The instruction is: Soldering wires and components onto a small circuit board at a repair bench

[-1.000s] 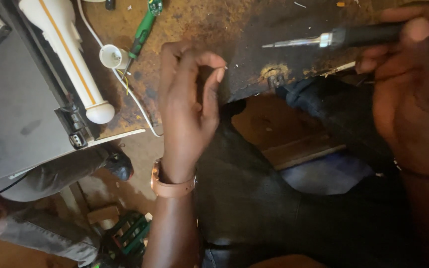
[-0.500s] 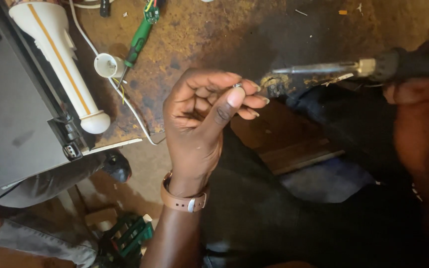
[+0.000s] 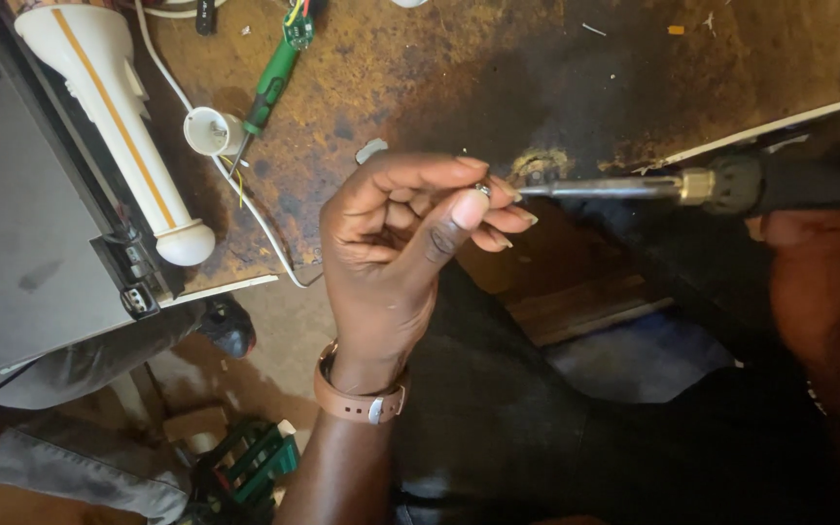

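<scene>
Rusty brown table (image 3: pixel 420 58) sits behind. Left hand (image 3: pixel 405 238) pinches a tiny metal bit (image 3: pixel 483 191), light and easy to drop. Right hand (image 3: pixel 819 282) wraps the soldering iron (image 3: pixel 634 188), its tip touching the bit.

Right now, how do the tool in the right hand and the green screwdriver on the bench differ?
The soldering iron is held level in the right hand, its tip at the left hand; the green screwdriver lies slanted, untouched. The iron's handle is dark, the screwdriver's green. Both have thin metal shafts.
</scene>
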